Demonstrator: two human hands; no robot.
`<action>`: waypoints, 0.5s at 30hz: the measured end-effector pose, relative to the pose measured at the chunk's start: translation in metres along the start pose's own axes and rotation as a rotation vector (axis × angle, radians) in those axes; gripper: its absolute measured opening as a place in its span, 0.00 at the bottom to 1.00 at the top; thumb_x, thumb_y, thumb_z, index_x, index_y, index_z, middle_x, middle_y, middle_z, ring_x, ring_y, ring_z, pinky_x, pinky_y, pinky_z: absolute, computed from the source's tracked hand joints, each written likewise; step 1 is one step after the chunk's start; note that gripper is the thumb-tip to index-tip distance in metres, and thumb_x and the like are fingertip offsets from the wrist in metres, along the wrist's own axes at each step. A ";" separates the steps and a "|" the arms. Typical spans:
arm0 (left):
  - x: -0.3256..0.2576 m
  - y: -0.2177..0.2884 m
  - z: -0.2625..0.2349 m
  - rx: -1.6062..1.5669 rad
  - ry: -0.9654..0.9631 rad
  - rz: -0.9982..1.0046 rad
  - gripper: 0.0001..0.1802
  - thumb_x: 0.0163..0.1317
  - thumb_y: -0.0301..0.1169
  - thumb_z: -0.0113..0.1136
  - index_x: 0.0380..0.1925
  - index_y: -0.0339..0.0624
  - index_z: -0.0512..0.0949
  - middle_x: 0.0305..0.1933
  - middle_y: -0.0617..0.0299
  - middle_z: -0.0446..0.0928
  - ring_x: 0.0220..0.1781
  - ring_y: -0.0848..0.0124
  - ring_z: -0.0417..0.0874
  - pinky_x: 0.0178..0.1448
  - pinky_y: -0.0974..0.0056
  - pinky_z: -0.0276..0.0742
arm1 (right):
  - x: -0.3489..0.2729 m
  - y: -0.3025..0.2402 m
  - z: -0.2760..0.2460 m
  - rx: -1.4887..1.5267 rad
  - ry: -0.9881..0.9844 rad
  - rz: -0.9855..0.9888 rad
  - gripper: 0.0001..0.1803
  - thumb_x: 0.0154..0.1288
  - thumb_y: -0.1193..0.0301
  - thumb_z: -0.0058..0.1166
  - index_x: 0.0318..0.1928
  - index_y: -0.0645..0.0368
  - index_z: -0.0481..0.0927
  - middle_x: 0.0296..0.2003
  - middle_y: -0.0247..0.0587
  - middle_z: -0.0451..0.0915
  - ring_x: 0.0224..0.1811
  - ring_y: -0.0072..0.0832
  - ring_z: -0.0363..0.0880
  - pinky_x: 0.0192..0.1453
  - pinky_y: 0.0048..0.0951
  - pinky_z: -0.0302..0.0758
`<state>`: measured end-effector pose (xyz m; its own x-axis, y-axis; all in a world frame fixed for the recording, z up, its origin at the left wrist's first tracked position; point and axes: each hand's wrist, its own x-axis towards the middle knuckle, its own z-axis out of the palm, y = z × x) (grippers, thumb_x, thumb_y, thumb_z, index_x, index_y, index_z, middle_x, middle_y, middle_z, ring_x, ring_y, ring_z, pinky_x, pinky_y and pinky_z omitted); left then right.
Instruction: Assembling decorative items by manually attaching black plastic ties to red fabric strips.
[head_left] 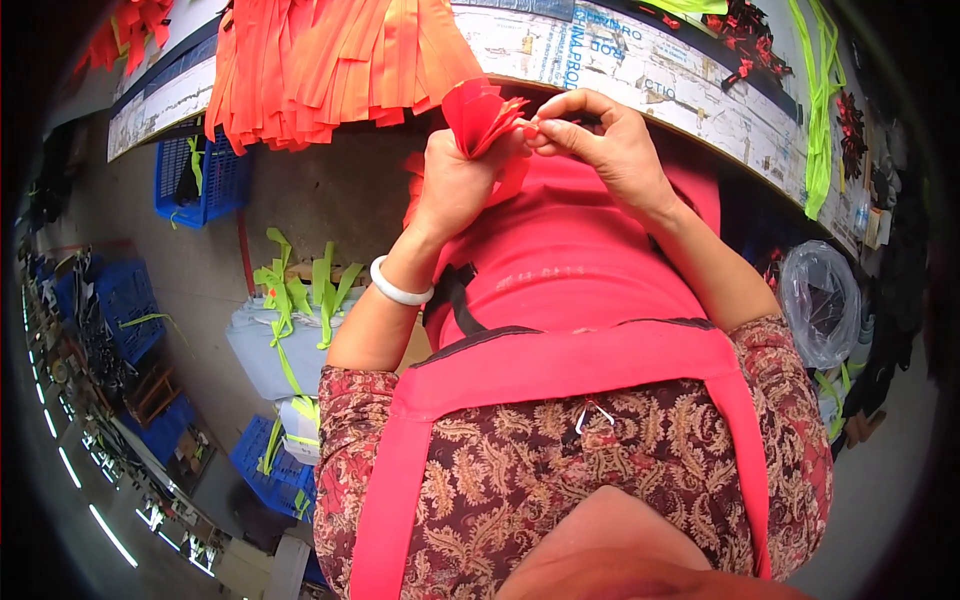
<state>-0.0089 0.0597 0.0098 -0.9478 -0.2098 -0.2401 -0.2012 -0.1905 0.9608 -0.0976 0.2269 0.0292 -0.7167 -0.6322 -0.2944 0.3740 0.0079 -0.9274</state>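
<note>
My left hand (457, 182) is closed around a bunch of folded red-orange fabric strips (474, 114), whose loops fan out above the fist. More of the red cloth hangs below that hand. Close beside it, my right hand (618, 152) pinches thumb and forefinger together at the ends of the bunch. Whatever sits between those fingertips is too small to make out. A thick pile of orange-red strips (335, 70) lies on the table just beyond my left hand and droops over its near edge.
The table (700, 125) has a patterned, printed covering. Lime-green strips (820, 110) and small red-and-black pieces (742, 45) lie on its right part. Blue crates (225, 180) stand on the floor at left, near a grey bundle (265, 345). A clear plastic bag (820, 300) stands at right.
</note>
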 end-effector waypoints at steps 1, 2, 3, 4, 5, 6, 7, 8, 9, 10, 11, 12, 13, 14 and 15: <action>0.000 -0.001 0.000 -0.001 0.005 -0.004 0.07 0.64 0.28 0.61 0.38 0.37 0.84 0.27 0.68 0.82 0.25 0.84 0.75 0.29 0.74 0.70 | 0.000 0.002 0.001 0.001 -0.004 0.005 0.08 0.67 0.75 0.56 0.43 0.68 0.78 0.38 0.42 0.82 0.40 0.25 0.83 0.49 0.22 0.81; 0.000 -0.002 0.000 0.036 0.007 0.034 0.07 0.64 0.27 0.61 0.39 0.38 0.83 0.28 0.67 0.82 0.24 0.84 0.75 0.27 0.75 0.68 | 0.001 0.003 0.002 -0.034 0.017 -0.032 0.08 0.66 0.75 0.57 0.42 0.68 0.78 0.37 0.40 0.82 0.40 0.23 0.83 0.48 0.22 0.80; 0.000 -0.004 0.000 0.074 0.008 0.072 0.07 0.64 0.26 0.61 0.41 0.38 0.83 0.29 0.67 0.82 0.23 0.85 0.74 0.25 0.77 0.67 | 0.001 0.004 0.002 -0.070 0.038 -0.069 0.07 0.66 0.75 0.57 0.42 0.67 0.79 0.36 0.38 0.81 0.39 0.22 0.82 0.48 0.22 0.80; 0.000 -0.005 0.001 0.074 0.012 0.070 0.07 0.64 0.26 0.61 0.41 0.38 0.83 0.29 0.67 0.82 0.23 0.85 0.74 0.25 0.77 0.67 | 0.001 0.004 0.002 -0.069 0.034 -0.066 0.07 0.66 0.75 0.57 0.42 0.67 0.79 0.36 0.38 0.81 0.39 0.22 0.82 0.48 0.22 0.80; 0.000 -0.007 0.002 0.064 0.025 0.082 0.07 0.64 0.26 0.60 0.41 0.38 0.83 0.29 0.67 0.82 0.23 0.85 0.74 0.25 0.77 0.67 | 0.001 0.003 0.002 -0.084 0.038 -0.083 0.07 0.66 0.76 0.57 0.41 0.66 0.79 0.36 0.37 0.81 0.38 0.21 0.82 0.48 0.22 0.80; 0.000 -0.009 0.004 0.055 0.037 0.094 0.07 0.64 0.26 0.60 0.41 0.38 0.83 0.29 0.67 0.82 0.24 0.85 0.75 0.25 0.77 0.68 | 0.001 0.003 0.001 -0.100 0.042 -0.100 0.06 0.65 0.76 0.58 0.41 0.66 0.79 0.36 0.36 0.81 0.38 0.20 0.81 0.47 0.22 0.79; 0.001 -0.010 0.004 0.054 0.038 0.093 0.07 0.64 0.26 0.60 0.41 0.38 0.83 0.29 0.67 0.82 0.24 0.85 0.75 0.25 0.77 0.68 | 0.002 0.002 0.002 -0.100 0.042 -0.099 0.06 0.65 0.76 0.58 0.41 0.66 0.79 0.36 0.36 0.81 0.38 0.20 0.81 0.47 0.22 0.79; 0.002 -0.011 0.005 0.059 0.034 0.119 0.07 0.64 0.26 0.61 0.40 0.38 0.83 0.29 0.67 0.82 0.24 0.84 0.75 0.25 0.76 0.68 | 0.003 0.001 0.002 -0.153 0.064 -0.151 0.06 0.65 0.76 0.58 0.41 0.65 0.79 0.36 0.36 0.81 0.38 0.20 0.81 0.47 0.21 0.79; 0.002 -0.012 0.005 0.064 0.030 0.147 0.06 0.64 0.25 0.61 0.39 0.38 0.83 0.30 0.67 0.82 0.24 0.84 0.75 0.26 0.76 0.68 | 0.003 -0.001 0.003 -0.207 0.086 -0.205 0.07 0.64 0.77 0.58 0.41 0.65 0.80 0.36 0.36 0.81 0.38 0.20 0.81 0.48 0.21 0.78; 0.005 -0.010 0.007 0.057 0.017 0.153 0.06 0.64 0.25 0.61 0.39 0.38 0.83 0.30 0.67 0.82 0.24 0.84 0.75 0.26 0.76 0.68 | 0.003 -0.002 0.003 -0.216 0.098 -0.210 0.07 0.64 0.77 0.58 0.41 0.65 0.80 0.36 0.36 0.81 0.38 0.20 0.81 0.48 0.21 0.78; 0.004 -0.007 0.007 0.026 0.023 0.107 0.05 0.63 0.25 0.61 0.38 0.38 0.82 0.30 0.67 0.82 0.24 0.84 0.75 0.26 0.76 0.68 | 0.002 -0.003 0.004 -0.234 0.071 -0.228 0.07 0.64 0.77 0.59 0.42 0.65 0.80 0.36 0.37 0.81 0.39 0.20 0.80 0.48 0.21 0.78; 0.003 -0.004 0.006 -0.006 0.027 0.063 0.05 0.63 0.24 0.61 0.37 0.38 0.82 0.30 0.67 0.82 0.24 0.84 0.75 0.26 0.76 0.68 | 0.001 -0.002 0.007 -0.254 0.045 -0.248 0.07 0.63 0.77 0.59 0.42 0.65 0.80 0.37 0.37 0.82 0.39 0.19 0.80 0.47 0.21 0.77; 0.002 0.000 0.005 0.071 0.054 -0.003 0.06 0.64 0.26 0.61 0.37 0.37 0.83 0.29 0.65 0.83 0.29 0.81 0.78 0.33 0.72 0.73 | 0.003 0.008 0.005 -0.272 0.060 -0.237 0.08 0.63 0.78 0.59 0.42 0.66 0.80 0.38 0.38 0.81 0.40 0.19 0.80 0.47 0.21 0.77; 0.001 0.002 0.006 0.073 0.046 0.046 0.06 0.63 0.26 0.61 0.38 0.36 0.83 0.30 0.64 0.83 0.30 0.80 0.79 0.34 0.72 0.74 | 0.004 0.011 0.005 -0.254 0.040 -0.206 0.08 0.63 0.78 0.59 0.42 0.66 0.81 0.38 0.38 0.81 0.40 0.19 0.79 0.46 0.21 0.77; 0.001 0.004 0.008 0.077 0.031 0.092 0.06 0.63 0.25 0.61 0.38 0.36 0.83 0.30 0.64 0.83 0.31 0.79 0.80 0.36 0.72 0.75 | 0.003 0.012 0.004 -0.232 0.029 -0.173 0.08 0.64 0.78 0.58 0.43 0.66 0.81 0.38 0.38 0.81 0.41 0.19 0.79 0.46 0.21 0.77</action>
<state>-0.0126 0.0660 0.0141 -0.9552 -0.2531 -0.1533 -0.1332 -0.0950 0.9865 -0.0926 0.2217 0.0184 -0.7760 -0.6172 -0.1302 0.1022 0.0807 -0.9915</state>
